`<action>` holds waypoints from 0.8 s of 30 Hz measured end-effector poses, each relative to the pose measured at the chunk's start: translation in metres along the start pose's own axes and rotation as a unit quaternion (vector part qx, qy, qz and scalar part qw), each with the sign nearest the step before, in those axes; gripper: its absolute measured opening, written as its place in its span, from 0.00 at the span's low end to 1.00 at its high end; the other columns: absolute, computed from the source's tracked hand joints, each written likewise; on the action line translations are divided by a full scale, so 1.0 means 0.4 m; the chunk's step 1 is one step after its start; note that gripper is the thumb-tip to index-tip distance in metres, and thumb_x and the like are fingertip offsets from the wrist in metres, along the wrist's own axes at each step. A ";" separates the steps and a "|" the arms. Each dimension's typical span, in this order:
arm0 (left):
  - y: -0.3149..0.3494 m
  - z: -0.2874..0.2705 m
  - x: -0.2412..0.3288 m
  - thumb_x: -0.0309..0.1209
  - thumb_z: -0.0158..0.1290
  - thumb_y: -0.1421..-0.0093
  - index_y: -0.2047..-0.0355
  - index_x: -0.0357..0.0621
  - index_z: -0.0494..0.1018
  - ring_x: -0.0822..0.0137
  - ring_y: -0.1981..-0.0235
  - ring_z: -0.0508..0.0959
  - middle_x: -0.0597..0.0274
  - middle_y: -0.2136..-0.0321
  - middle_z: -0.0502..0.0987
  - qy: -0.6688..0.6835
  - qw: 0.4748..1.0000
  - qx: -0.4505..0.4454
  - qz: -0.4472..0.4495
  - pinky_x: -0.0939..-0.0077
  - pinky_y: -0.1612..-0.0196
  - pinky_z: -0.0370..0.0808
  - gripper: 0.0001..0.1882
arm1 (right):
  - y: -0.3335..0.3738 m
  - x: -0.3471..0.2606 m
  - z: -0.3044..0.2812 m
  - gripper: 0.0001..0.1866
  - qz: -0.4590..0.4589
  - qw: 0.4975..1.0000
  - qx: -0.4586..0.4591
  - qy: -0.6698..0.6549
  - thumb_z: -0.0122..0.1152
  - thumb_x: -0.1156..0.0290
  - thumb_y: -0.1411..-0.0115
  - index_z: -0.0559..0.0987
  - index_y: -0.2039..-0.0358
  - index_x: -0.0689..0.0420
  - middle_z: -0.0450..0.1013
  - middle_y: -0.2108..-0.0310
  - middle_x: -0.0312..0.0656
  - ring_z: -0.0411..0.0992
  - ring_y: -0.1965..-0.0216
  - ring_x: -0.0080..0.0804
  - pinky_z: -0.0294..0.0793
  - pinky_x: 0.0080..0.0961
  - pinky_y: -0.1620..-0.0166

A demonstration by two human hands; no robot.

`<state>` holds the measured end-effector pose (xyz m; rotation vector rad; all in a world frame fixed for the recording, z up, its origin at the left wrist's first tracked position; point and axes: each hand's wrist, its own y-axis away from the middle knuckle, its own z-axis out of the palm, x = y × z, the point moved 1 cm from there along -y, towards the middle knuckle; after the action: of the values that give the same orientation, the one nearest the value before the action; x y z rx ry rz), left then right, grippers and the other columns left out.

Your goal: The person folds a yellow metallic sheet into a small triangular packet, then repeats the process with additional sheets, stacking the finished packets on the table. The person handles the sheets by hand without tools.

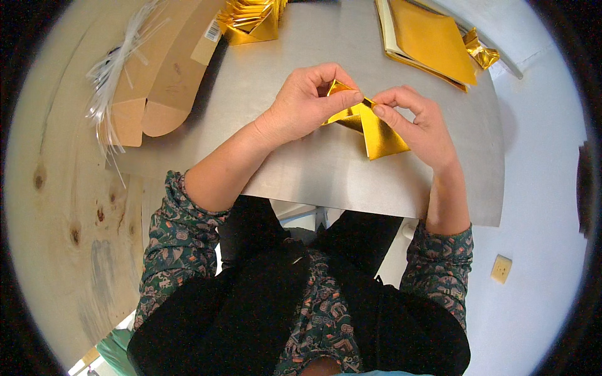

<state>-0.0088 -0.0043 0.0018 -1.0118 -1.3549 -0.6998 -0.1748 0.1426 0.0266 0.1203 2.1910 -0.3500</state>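
Above the metal table point(295, 172) I hold a folded piece of shiny gold foil paper point(384, 139) between both hands. My left hand point(311, 100) pinches its upper left part, thumb pressed against the fingers. My right hand point(419, 122) pinches the upper edge with thumb and forefinger, close to the left thumb. A small dark strip shows on the fold between the two thumbs. The lower part of the gold piece hangs out as an angled flap, and some of its folds are hidden behind my fingers.
At the back left, folded gold pieces point(248, 22) stand bunched together. A stack of gold sheets point(433, 41) lies at the back right, beside a crumpled gold piece point(481, 50). On the left are an open cardboard box point(166, 69) and thin clear strips point(119, 88).
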 end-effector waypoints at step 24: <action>-0.007 0.002 -0.006 0.30 0.60 0.37 0.65 0.42 0.77 0.82 0.73 0.75 0.71 0.73 0.78 0.015 1.000 0.019 -0.008 0.87 0.71 0.71 0.06 | -0.012 -0.007 0.011 0.09 -0.118 0.986 0.049 0.109 0.60 0.67 0.37 0.80 0.64 0.60 0.76 0.69 0.41 0.73 0.66 0.31 0.72 0.27 0.58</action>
<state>-0.0118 -0.0051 -0.0001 -0.9572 -1.3461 -0.6969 -0.1707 0.1370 0.0273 -0.0502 2.4112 -0.6023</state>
